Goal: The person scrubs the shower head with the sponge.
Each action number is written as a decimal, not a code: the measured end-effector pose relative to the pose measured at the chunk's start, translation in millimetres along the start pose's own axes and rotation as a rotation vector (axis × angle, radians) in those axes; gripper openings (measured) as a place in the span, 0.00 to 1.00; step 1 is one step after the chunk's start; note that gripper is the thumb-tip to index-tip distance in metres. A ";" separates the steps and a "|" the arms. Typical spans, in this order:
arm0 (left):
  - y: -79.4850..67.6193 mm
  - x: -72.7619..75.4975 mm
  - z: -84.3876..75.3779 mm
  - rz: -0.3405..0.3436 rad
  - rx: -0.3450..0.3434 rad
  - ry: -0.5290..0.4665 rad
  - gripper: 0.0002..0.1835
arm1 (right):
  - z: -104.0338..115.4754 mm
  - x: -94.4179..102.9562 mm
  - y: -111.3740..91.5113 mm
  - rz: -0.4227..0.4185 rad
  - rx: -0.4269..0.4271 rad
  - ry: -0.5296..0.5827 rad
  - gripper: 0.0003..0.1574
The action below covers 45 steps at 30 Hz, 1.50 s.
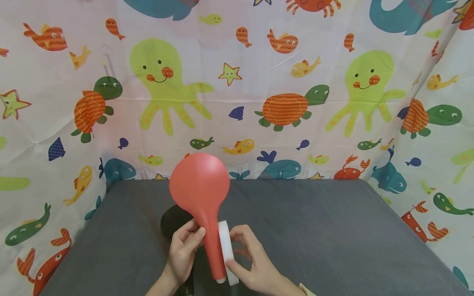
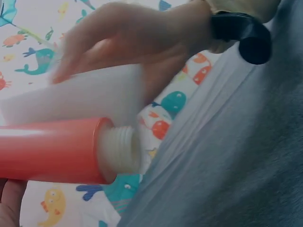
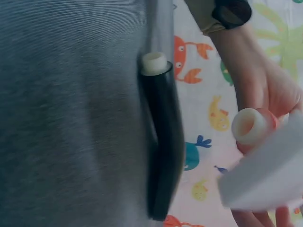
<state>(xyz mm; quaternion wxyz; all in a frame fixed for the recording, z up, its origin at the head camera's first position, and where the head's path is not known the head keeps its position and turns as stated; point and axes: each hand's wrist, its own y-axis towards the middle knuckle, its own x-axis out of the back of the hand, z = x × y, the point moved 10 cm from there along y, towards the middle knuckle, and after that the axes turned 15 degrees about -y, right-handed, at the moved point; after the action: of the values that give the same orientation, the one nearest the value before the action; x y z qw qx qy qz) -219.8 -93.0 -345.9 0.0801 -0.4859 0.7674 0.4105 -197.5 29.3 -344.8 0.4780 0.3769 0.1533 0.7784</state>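
Note:
My left hand (image 1: 182, 251) holds a red bulb-headed thing (image 1: 200, 183) by its long neck, the round end tilted up and away. A hollow white threaded end (image 2: 122, 149) sticks out of the neck's near tip in the left wrist view. My right hand (image 1: 257, 259) pinches a white sponge-like block (image 1: 227, 255) between thumb and fingers, along the right side of the red neck. Whether the block touches the neck is hard to tell. A similar black bulb-headed thing (image 1: 174, 220) lies on the table behind my left hand, partly hidden.
A grey cloth (image 1: 314, 238) covers the table. Around it hangs a white curtain (image 1: 218, 102) printed with sea animals, at the back and both sides. In the right wrist view, the black thing's neck (image 3: 163, 127) ends in a white tip.

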 end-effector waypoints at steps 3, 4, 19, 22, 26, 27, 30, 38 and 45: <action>-3.5 -4.8 8.9 0.020 0.031 0.009 0.18 | -2.5 11.9 7.8 -0.110 -0.055 -0.012 0.25; -4.6 -6.4 11.7 0.025 0.038 0.012 0.18 | -3.1 16.7 10.3 -0.151 -0.074 -0.002 0.25; 2.0 10.7 -9.7 -0.099 -0.016 -0.029 0.17 | -6.0 -12.4 1.4 0.112 -0.046 0.053 0.24; 4.5 16.9 -23.5 -0.136 -0.078 -0.019 0.18 | -14.9 -26.5 -11.3 0.205 -0.127 0.118 0.23; 4.3 20.8 -30.0 -0.165 -0.107 -0.013 0.18 | -8.2 -23.8 -13.2 0.131 -0.053 0.042 0.25; 3.9 22.0 -30.1 -0.179 -0.108 -0.010 0.18 | -1.0 -20.7 -12.1 0.089 0.016 -0.025 0.26; 2.3 27.0 -28.0 -0.239 -0.105 -0.004 0.17 | 27.4 -17.8 -13.4 -0.012 0.261 -0.295 0.24; 0.6 32.9 -23.7 -0.317 -0.082 0.042 0.14 | 68.6 -53.1 -33.5 0.038 0.716 -0.922 0.13; -0.9 39.2 -29.3 -0.392 -0.072 0.096 0.14 | 60.8 -12.9 -22.9 -0.089 0.658 -0.839 0.16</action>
<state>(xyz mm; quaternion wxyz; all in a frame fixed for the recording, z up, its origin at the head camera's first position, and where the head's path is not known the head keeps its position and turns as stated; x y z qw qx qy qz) -231.2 -140.6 -347.8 0.1044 -0.6474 0.6461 0.3905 -135.2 22.2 -323.5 0.3876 0.7786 0.2009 0.4507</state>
